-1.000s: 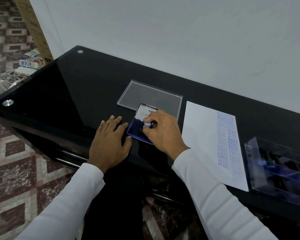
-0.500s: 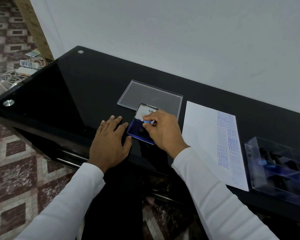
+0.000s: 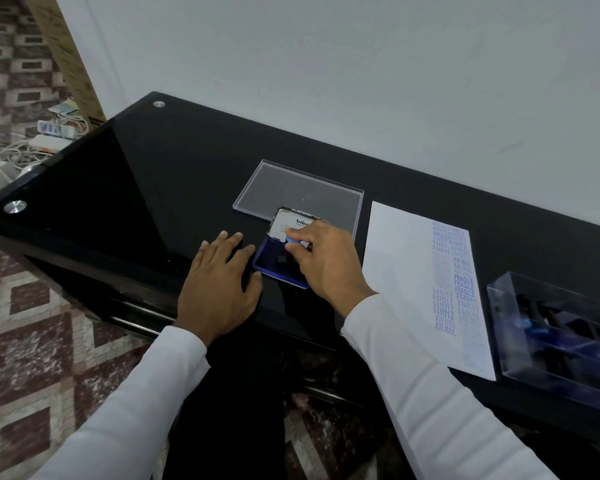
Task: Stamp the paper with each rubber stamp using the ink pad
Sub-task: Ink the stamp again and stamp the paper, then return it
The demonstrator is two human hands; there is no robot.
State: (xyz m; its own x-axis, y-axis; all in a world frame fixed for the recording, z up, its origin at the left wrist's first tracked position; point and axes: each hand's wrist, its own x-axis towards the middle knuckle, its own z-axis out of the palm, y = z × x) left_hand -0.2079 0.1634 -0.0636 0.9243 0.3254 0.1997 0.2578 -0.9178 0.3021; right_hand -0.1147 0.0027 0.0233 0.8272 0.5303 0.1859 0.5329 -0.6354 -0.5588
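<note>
A blue ink pad (image 3: pixel 269 263) lies open on the black table, its lid (image 3: pixel 290 223) tilted up behind it. My right hand (image 3: pixel 326 263) pinches a small rubber stamp with a blue top (image 3: pixel 291 240) just above the pad's surface. Flat on the table, my left hand (image 3: pixel 219 284) touches the pad's left edge with its fingers. A white paper (image 3: pixel 402 282) lies to the right, with columns of blue prints along its right side. A clear box (image 3: pixel 561 336) holding more stamps stands at the far right.
A clear plastic lid (image 3: pixel 298 192) lies flat behind the ink pad. The black glass table (image 3: pixel 125 188) ends at a near edge by my body and stands against a white wall. Cables and a power strip (image 3: pixel 45 142) lie on the tiled floor at left.
My right hand has lifted the stamp slightly off the ink pad. The left hand has stayed flat beside the pad.
</note>
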